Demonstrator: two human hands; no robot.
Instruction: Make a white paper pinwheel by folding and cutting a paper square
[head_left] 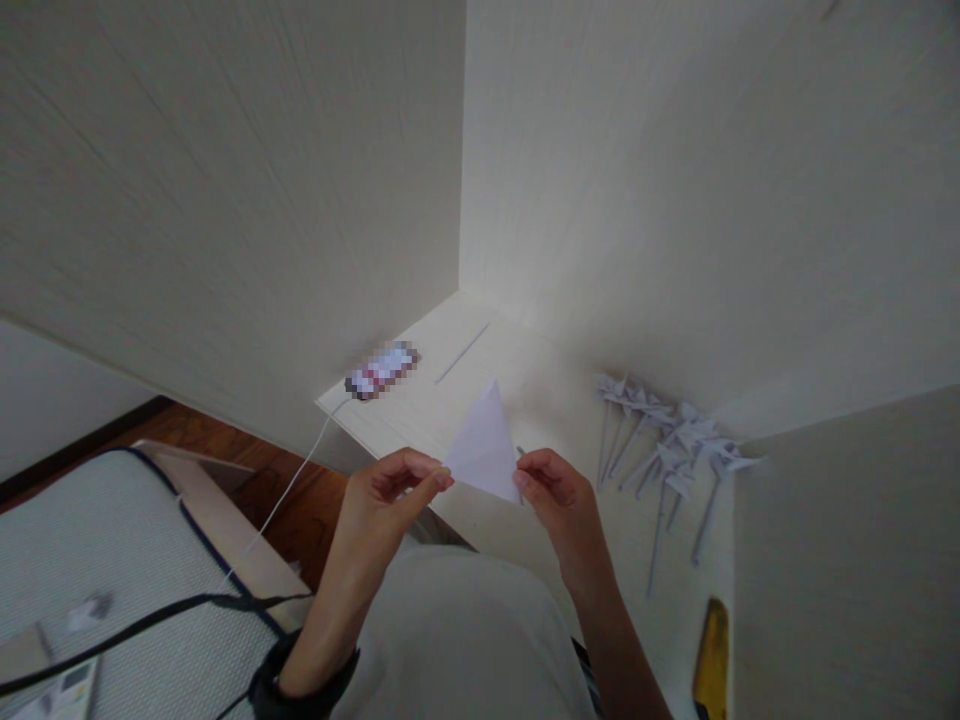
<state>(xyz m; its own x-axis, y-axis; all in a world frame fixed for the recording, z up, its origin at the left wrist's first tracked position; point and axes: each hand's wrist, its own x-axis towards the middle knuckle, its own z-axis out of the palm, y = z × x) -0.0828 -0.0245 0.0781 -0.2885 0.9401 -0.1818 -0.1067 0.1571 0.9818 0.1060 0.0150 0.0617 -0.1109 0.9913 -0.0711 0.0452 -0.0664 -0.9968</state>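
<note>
Seen from a camera worn on the head, a person sat at a pale, wood-grained desk (525,370) set into a corner of matching pale walls. Both bare hands were raised over the lap, just in front of the desk's near edge. Between them they held a white paper folded into a triangle (486,445), its tip pointing to twelve o'clock. The left hand (390,480), at nine o'clock of the paper, had thumb and fingers closed in a pinch on the lower left corner. The right hand (559,490), at three o'clock, pinched the lower right corner the same way, fingers curled shut on it.

On the desk at three o'clock from the hands lay a loose cluster of white folded-paper pinwheels on thin sticks (667,440), well apart from the held sheet. At eleven o'clock from the paper lay a small flat device, blurred out (382,368), with a thin white cable (300,475) trailing off the desk edge toward seven o'clock. A yellow object (712,655) lay at five o'clock near the desk's near edge; what it was could not be told. At eight o'clock, low down, a grey-white cushion with dark edging (90,540) lay above a brown wooden floor (247,480).
</note>
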